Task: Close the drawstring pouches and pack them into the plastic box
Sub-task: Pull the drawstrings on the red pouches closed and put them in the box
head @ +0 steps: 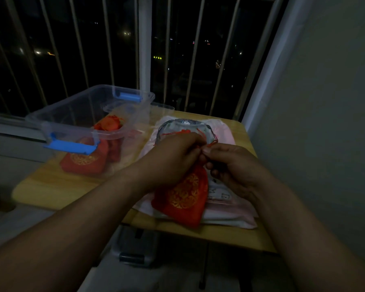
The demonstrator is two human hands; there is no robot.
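Note:
A red drawstring pouch (pixel 182 196) with a gold pattern hangs between my hands above the small wooden table (pixel 51 186). My left hand (pixel 173 157) grips its gathered neck. My right hand (pixel 232 165) pinches the red drawstring right beside it. The clear plastic box (pixel 89 114) with blue latches stands at the table's left and holds other red pouches (pixel 86 160). A pale pouch with a dark rim (pixel 183 127) lies open behind my hands.
Pink and white cloth pouches (pixel 226 213) lie stacked under my hands on the table's right side. The box's clear lid (pixel 162 107) rests behind the box. Window bars (pixel 144 49) stand close behind the table; a wall (pixel 325 102) runs along the right.

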